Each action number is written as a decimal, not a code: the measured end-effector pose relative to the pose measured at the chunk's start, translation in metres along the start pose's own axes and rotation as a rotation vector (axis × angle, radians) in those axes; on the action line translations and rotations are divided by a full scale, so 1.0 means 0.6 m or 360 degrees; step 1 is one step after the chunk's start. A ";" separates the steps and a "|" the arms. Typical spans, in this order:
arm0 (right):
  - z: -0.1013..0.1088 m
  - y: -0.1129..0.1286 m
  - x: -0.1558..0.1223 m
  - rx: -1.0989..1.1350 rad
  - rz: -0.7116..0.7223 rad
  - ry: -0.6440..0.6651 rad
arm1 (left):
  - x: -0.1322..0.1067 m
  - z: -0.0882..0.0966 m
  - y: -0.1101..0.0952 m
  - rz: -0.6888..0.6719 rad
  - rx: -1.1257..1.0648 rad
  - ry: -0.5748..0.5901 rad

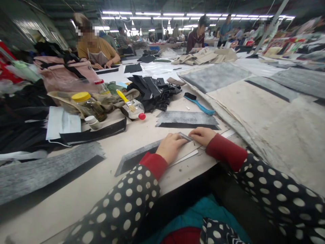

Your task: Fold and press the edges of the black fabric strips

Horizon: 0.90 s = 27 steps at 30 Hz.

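A long grey felt strip (137,156) lies near the front edge of the pale work table (122,135). My left hand (170,147) rests on its right end, fingers curled down and pressing on it. My right hand (202,135) is just to the right, fingers bent and pinching the strip's tip. Both arms wear black sleeves with white dots and red cuffs. Another grey strip with a black edge (186,119) lies just beyond my hands.
A wide grey strip (43,169) lies at the left. Behind are a glue bottle with a yellow brush (132,108), a yellow-lidded jar (87,105), a heap of black pieces (153,91) and a blue brush (200,105). Large felt sheets (256,101) cover the right. Other people work at the far tables.
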State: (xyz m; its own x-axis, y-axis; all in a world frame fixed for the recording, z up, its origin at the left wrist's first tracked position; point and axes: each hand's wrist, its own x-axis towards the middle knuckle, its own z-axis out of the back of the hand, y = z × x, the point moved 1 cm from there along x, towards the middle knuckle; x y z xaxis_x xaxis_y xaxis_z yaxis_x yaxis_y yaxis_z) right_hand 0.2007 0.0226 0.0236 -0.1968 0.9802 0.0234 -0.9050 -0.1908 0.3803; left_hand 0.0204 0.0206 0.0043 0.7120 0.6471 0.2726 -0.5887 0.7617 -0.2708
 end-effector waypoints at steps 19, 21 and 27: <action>0.003 -0.007 0.046 0.0758 -0.0405 0.0611 | -0.002 0.001 -0.007 -0.0091 0.0091 0.0038; 0.002 -0.007 0.041 0.0683 -0.0432 0.0548 | -0.002 0.001 -0.008 -0.0087 0.0100 0.0048; 0.000 0.001 0.028 0.0204 -0.0263 0.0332 | -0.002 0.003 -0.009 -0.0069 0.0110 0.0063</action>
State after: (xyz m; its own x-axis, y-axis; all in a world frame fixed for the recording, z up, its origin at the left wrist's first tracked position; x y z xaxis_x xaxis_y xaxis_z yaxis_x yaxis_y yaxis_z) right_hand 0.1967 0.0390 0.0243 -0.1361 0.9626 -0.2343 -0.8789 -0.0082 0.4769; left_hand 0.0220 0.0157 0.0073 0.7509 0.6130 0.2457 -0.5813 0.7901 -0.1946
